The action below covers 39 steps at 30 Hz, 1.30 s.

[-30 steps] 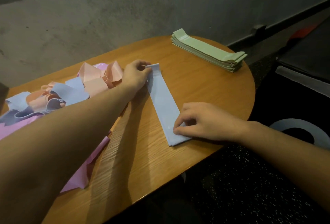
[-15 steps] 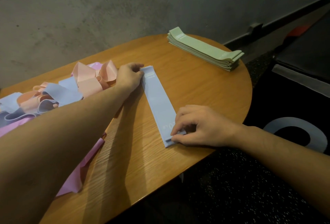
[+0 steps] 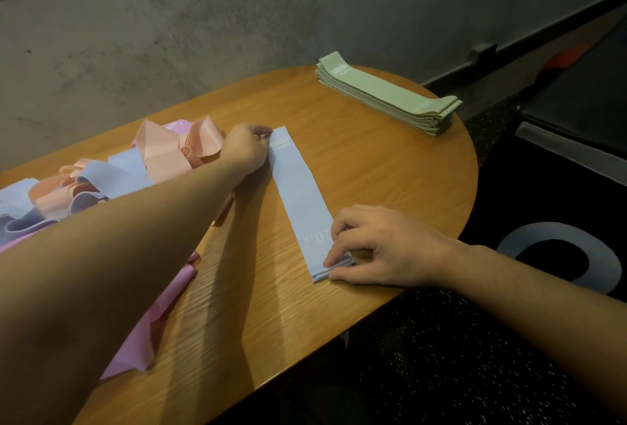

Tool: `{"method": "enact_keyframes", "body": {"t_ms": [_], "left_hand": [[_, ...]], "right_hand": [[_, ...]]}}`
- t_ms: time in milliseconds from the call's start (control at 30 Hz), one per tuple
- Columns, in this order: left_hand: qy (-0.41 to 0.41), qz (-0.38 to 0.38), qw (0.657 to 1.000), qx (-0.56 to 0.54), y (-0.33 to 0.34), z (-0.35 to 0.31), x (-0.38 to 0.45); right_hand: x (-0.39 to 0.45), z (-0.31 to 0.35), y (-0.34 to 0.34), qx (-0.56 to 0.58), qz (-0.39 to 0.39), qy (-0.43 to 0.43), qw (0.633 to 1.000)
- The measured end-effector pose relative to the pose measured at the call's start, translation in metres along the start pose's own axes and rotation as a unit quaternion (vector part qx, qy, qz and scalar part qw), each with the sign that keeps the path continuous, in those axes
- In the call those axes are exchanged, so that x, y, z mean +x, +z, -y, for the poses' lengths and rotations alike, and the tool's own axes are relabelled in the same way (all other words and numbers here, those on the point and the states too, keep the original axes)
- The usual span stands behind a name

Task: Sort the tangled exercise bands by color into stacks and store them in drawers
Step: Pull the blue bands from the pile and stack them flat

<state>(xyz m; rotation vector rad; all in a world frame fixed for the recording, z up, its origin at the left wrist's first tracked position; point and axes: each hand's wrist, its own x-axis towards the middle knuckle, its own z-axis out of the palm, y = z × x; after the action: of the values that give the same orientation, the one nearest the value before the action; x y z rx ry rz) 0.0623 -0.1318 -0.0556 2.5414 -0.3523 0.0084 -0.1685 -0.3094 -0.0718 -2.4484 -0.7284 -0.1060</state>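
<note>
Your left hand (image 3: 246, 150) and right hand (image 3: 380, 248) each pinch an end of the flat pale-blue elastic band (image 3: 300, 194) — uneven release lets it spring back toward the tangled pile (image 3: 101, 183) beside your left hand.

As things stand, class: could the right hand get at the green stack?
Probably yes: bare table lies between the right hand and the green stack, though it must first let go of the blue band.

Left arm stretches far forward, its hand (image 3: 245, 150) curled, fingertips pinching; right hand (image 3: 380, 248) lies nearer, fingers bent, pinching.
</note>
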Motion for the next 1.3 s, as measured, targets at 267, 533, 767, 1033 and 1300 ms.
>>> {"method": "enact_keyframes", "body": {"t_ms": [267,533,767,1033,1300], "left_hand": [[0.073,0.021,0.993,0.094,-0.019,-0.005,-0.004],[0.171,-0.01,0.982,0.076,-0.06,0.006,-0.059],[0.201,-0.026,0.977,0.068,-0.096,0.05,-0.132],[0.169,-0.082,0.981,0.056,-0.129,0.118,-0.198],[0.129,-0.118,0.982,0.077,-0.152,0.178,-0.235]], "right_hand": [[0.0,0.006,-0.003,0.081,-0.037,0.051,0.995],[0.02,0.03,-0.008,0.156,-0.108,0.101,0.977],[0.051,0.068,0.003,0.189,-0.113,0.106,0.97],[0.094,0.109,0.03,0.205,-0.104,0.104,0.968],[0.134,0.138,0.06,0.205,-0.072,0.095,0.972]]}}
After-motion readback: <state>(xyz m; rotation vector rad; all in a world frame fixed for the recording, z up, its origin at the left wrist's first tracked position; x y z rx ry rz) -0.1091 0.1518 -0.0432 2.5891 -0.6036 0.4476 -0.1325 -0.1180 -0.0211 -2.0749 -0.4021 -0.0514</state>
